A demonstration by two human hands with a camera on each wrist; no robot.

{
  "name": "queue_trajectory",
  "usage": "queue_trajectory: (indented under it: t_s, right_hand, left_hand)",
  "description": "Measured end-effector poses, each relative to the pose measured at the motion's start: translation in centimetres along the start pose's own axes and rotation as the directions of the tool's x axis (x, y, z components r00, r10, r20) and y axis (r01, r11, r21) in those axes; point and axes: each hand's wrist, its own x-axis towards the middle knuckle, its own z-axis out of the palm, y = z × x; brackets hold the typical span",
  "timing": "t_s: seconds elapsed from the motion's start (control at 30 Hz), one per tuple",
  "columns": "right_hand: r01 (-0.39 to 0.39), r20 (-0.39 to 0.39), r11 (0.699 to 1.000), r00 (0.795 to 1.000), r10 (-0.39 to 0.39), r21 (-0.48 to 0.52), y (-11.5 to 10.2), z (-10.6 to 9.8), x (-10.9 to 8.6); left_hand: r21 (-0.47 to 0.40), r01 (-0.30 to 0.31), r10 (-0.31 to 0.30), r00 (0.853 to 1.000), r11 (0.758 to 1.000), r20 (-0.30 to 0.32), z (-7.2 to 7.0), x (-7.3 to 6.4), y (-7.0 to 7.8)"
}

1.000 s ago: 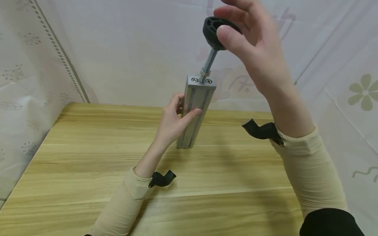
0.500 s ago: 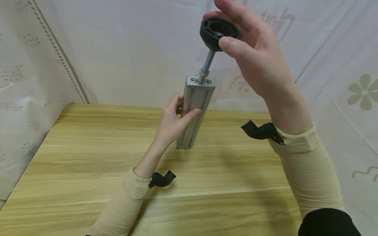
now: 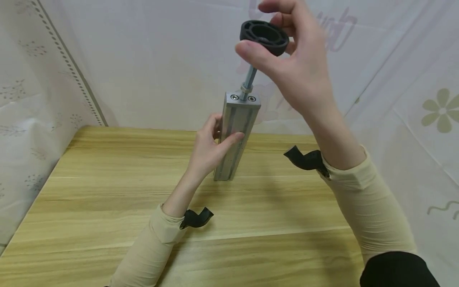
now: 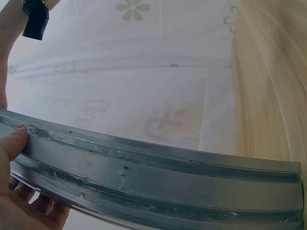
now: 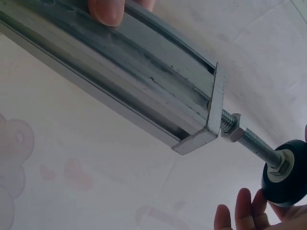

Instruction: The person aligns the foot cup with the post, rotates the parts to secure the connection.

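Note:
An aluminium profile (image 3: 239,119) stands upright on the table, tilted slightly in the head view. My left hand (image 3: 209,149) grips its side, thumb across the front face. A steel threaded rod (image 3: 250,75) with a hex nut (image 3: 246,88) rises from the end plate (image 3: 243,101), which has two screws. At the rod's top sits a round black levelling foot (image 3: 277,48), its hollow underside facing up. My right hand (image 3: 305,59) holds the foot's rim between thumb and fingers. The right wrist view shows the nut (image 5: 233,128) a little apart from the end plate, with thread between them.
The wooden table (image 3: 107,191) spreads below and around the profile. A pale patterned cloth (image 3: 161,63) hangs behind its back edge. Black curved mounts (image 3: 196,218) are worn at both wrists, over beige sleeves (image 3: 147,251).
My right hand has shifted left and turned around the foot, its thumb now further along the near rim. The foot has tipped slightly. My left hand and the profile have hardly moved.

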Motion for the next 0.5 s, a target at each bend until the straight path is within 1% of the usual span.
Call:
queue_trajectory:
  t_s: [0.07, 0.1, 0.13, 0.2, 0.27, 0.3, 0.33, 0.37, 0.43, 0.5]
  right_hand:
    - [-0.014, 0.003, 1.0, 1.0, 0.014, 0.006, 0.0, 0.1, 0.1]
    - [-0.011, 0.01, 1.0, 1.0, 0.011, 0.015, 0.1, 0.1, 0.1]
    - [0.009, 0.02, 1.0, 1.0, -0.01, 0.026, 0.3, 0.0, 0.1]
    - [0.034, 0.046, 0.994, 0.998, -0.039, 0.1, 0.8, -0.2, 0.1]
    - [0.031, 0.077, 0.974, 0.996, -0.049, 0.225, 1.4, -0.5, 0.0]
    - [0.02, 0.096, 0.954, 0.994, -0.051, 0.298, 1.6, -0.6, 0.0]
    - [-0.002, 0.116, 0.927, 0.992, -0.045, 0.374, 1.8, -0.8, 0.1]
    - [-0.039, 0.133, 0.89, 0.991, -0.024, 0.455, 1.9, -0.9, 0.1]
    - [-0.105, 0.172, 0.813, 0.985, 0.006, 0.572, 2.2, -1.2, 0.3]
    - [-0.159, 0.216, 0.747, 0.976, 0.021, 0.645, 2.4, -1.5, 0.4]
  left_hand:
    - [-0.001, 0.001, -0.001, 1.0, 1.0, -0.001, 0.0, 0.0, 0.0]
    - [-0.002, 0.001, -0.001, 1.0, 1.0, -0.002, 0.0, 0.0, 0.1]
    - [0.0, 0.0, 0.0, 1.0, 1.0, -0.003, 0.0, 0.0, 0.1]
    - [0.003, -0.002, 0.002, 1.0, 1.0, -0.003, 0.1, 0.0, 0.1]
    - [0.011, -0.005, 0.005, 1.0, 1.0, -0.002, 0.2, 0.1, 0.1]
    - [0.013, -0.006, 0.006, 1.0, 1.0, -0.002, 0.2, 0.1, 0.1]
    - [0.015, -0.005, 0.005, 1.0, 1.0, -0.002, 0.3, 0.1, 0.1]
    - [0.016, -0.004, 0.004, 1.0, 1.0, -0.001, 0.3, 0.1, 0.1]
    - [0.019, -0.003, 0.003, 1.0, 1.0, -0.002, 0.4, 0.2, 0.1]
    - [0.02, 0.0, 0.0, 1.0, 1.0, -0.002, 0.4, 0.2, 0.1]
